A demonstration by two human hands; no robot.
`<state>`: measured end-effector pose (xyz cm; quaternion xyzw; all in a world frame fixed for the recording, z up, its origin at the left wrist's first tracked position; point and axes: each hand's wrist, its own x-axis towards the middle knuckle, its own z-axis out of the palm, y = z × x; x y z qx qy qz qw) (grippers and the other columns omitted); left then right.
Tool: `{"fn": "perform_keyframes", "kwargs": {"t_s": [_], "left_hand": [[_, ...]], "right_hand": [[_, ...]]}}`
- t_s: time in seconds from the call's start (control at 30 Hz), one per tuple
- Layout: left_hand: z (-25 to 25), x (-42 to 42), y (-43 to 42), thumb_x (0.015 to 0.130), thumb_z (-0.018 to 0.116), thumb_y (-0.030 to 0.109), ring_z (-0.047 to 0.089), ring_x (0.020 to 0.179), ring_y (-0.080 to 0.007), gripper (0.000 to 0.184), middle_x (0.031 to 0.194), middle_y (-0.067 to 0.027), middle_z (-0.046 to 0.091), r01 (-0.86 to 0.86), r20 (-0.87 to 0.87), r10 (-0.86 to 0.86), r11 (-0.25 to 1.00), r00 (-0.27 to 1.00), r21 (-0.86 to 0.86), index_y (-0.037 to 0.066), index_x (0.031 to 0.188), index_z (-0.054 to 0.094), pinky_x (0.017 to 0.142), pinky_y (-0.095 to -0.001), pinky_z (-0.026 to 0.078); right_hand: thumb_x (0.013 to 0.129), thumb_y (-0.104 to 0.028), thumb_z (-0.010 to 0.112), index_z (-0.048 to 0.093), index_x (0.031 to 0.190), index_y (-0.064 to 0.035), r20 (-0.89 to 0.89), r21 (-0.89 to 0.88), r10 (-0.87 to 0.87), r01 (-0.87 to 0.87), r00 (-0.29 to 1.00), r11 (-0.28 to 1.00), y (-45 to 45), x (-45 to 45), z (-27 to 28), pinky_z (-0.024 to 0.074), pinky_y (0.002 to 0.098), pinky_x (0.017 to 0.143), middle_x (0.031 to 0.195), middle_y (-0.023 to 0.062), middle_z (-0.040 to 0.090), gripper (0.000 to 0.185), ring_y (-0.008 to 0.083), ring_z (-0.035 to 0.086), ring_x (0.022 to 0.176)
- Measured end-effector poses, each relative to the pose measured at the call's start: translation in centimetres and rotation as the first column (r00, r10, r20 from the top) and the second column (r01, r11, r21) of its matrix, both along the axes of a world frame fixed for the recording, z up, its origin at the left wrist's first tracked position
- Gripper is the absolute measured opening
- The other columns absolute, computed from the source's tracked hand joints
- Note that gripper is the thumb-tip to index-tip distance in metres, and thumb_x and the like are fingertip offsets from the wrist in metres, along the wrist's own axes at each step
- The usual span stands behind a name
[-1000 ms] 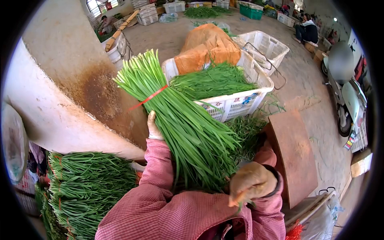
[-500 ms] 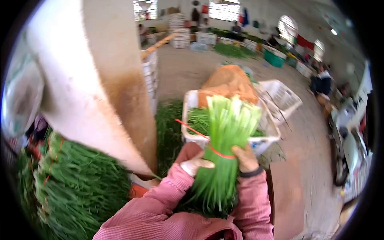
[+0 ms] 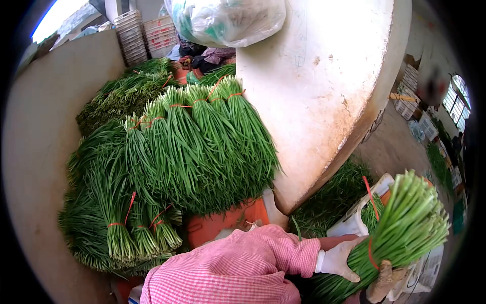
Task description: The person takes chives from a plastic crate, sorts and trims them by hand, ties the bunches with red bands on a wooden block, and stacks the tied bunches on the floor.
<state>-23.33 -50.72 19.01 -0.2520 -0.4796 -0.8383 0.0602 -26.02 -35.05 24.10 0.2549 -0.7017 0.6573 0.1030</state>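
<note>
A thick bunch of garlic chives [image 3: 405, 225] lies across both my hands at the lower right, pale stem ends pointing up and right. A red tie [image 3: 371, 253] circles its middle, with one loose end standing up. My left hand [image 3: 344, 259], in a white glove, is closed around the near side of the bunch, below the tie. On the other side my right hand [image 3: 387, 281] grips it close to the tie, partly cut off by the dark image edge. The leaf ends trail down behind my sleeve.
Stacked tied chive bunches [image 3: 202, 147] fill the left, over an orange sheet [image 3: 202, 228]. A white pillar [image 3: 314, 101] stands between them and my hands. Loose greens [image 3: 324, 202] lie at its foot. A white crate [image 3: 354, 218] sits behind the held bunch. A plastic bag [image 3: 228, 20] hangs above.
My view has swung left toward the stacked bunches. The held bunch now appears at the lower right and leans further right. Both hands still grip it.
</note>
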Motion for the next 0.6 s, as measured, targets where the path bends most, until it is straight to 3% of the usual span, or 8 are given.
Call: {"fn": "perform_keyframes", "kwargs": {"t_s": [0.1,0.13,0.27,0.33,0.47,0.5,0.53,0.6], "left_hand": [[0.8,0.3,-3.5,0.051,0.08,0.031,0.037,0.111,-0.0158,0.096,0.122,-0.0083,0.041,-0.312,-0.227,0.285,0.946,0.931,-0.09,-0.002,0.125,0.028,0.097,-0.0302,0.025],[0.9,0.8,-4.7,0.05,0.08,0.031,0.039,0.11,-0.0178,0.097,0.12,-0.009,0.042,-0.231,-0.085,0.225,0.97,0.971,-0.07,-0.002,0.125,0.028,0.097,-0.0308,0.026],[2.0,3.7,-13.0,0.052,0.078,0.024,0.039,0.113,-0.0222,0.093,0.121,-0.0128,0.043,-0.673,-0.154,0.656,0.73,0.739,-0.119,-0.003,0.125,0.028,0.097,-0.0323,0.026],[5.6,8.6,-21.2,0.056,0.075,0.014,0.046,0.106,-0.0219,0.08,0.114,-0.0139,0.049,-0.433,-0.044,0.433,0.901,0.9,0.029,-0.002,0.122,0.034,0.093,-0.0332,0.033],[6.8,17.2,-31.2,0.055,0.068,0.002,0.054,0.092,-0.0277,0.093,0.101,-0.0173,0.053,-0.807,0.205,0.78,0.572,0.591,0.147,-0.002,0.127,0.009,0.086,-0.0403,0.041],[6.8,19.4,-33.9,0.055,0.069,0.005,0.055,0.087,-0.0269,0.092,0.096,-0.0156,0.054,-0.887,0.298,0.836,0.447,0.461,0.12,0.0,0.126,0.012,0.083,-0.041,0.043],[8.7,21.2,-33.8,0.061,0.064,0.015,0.058,0.081,-0.0251,0.056,0.095,-0.012,0.057,-0.966,0.326,0.91,0.252,0.256,0.054,0.004,0.111,0.042,0.075,-0.0378,0.049],[9.9,24.9,-38.0,0.06,0.067,0.014,0.057,0.08,-0.0256,0.07,0.094,-0.0141,0.055,-0.975,0.332,0.917,0.216,0.22,0.047,0.001,0.119,0.032,0.077,-0.0411,0.047]], "right_hand": [[0.071,-0.038,0.066,0.031,0.122,0.0027,-0.155,0.242,0.015,0.024,0.988,0.97,-2.9,1.7,1.9,0.0339,0.0323,0.087,0.118,0.0134,0.041,0.074,0.0227,0.042,0.104],[0.072,-0.041,0.064,0.029,0.124,0.0026,-0.238,0.29,-0.004,0.075,0.971,0.954,-3.8,1.4,1.2,0.033,0.0327,0.089,0.121,0.0144,0.038,0.076,0.0233,0.041,0.108],[0.073,-0.045,0.06,0.02,0.128,0.0045,-0.233,0.204,0.153,-0.105,0.961,0.973,-9.2,-1.5,1.8,0.0317,0.0362,0.092,0.119,0.0201,0.04,0.084,0.0279,0.043,0.106],[0.08,-0.031,0.057,0.021,0.131,-0.0015,-0.144,0.153,0.221,-0.199,0.964,0.968,-11.3,-4.7,1.2,0.0355,0.0289,0.087,0.113,0.0132,0.047,0.069,0.0183,0.047,0.096],[0.084,-0.011,0.051,0.021,0.131,-0.0028,0.033,0.078,0.182,-0.184,0.983,0.98,-10.6,-10.3,-5.4,0.0399,0.0222,0.077,0.099,0.0082,0.053,0.056,0.0104,0.049,0.083],[0.084,-0.005,0.05,0.022,0.131,-0.0032,0.118,0.103,0.149,-0.161,0.982,0.982,-10.7,-11.5,-7.1,0.0409,0.0202,0.073,0.094,0.0071,0.054,0.055,0.0086,0.049,0.078],[0.084,-0.005,0.05,0.022,0.131,-0.0032,0.126,0.099,0.159,-0.172,0.979,0.98,-10.9,-12.9,-8.8,0.0409,0.0202,0.073,0.094,0.0071,0.054,0.055,0.0086,0.049,0.078],[0.083,-0.003,0.049,0.021,0.131,-0.0036,0.235,0.123,0.107,-0.139,0.966,0.983,-11.7,-14.9,-11.3,0.0416,0.019,0.066,0.086,0.0054,0.055,0.055,0.0072,0.048,0.073]]}}
